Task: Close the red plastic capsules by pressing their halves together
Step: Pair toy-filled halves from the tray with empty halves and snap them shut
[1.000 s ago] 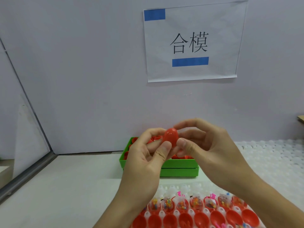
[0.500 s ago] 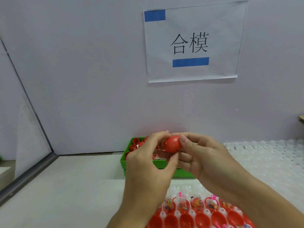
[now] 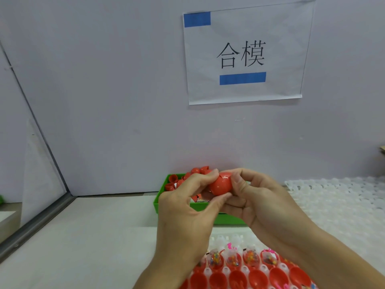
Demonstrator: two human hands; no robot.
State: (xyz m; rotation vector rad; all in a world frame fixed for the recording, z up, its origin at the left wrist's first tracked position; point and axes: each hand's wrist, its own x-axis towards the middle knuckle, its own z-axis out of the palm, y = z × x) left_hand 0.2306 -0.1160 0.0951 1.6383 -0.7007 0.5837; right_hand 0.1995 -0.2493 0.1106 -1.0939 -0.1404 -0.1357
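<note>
A red plastic capsule is held in front of me between both hands, above the green bin. My left hand pinches it from the left and below with thumb and fingers. My right hand grips its right side, thumb pressed on the capsule's front. The seam between its halves is mostly hidden by fingers. Below the hands, a white tray carries rows of open red capsule halves, some with small toy packets in them.
A green bin with loose red halves stands against the back wall. White bubble-textured sheets cover the table on the right. A paper sign hangs on the wall. A metal rail borders the left side.
Both hands with the capsule have come down from chest height to just above the green bin, and the fingers have closed tighter round it.
</note>
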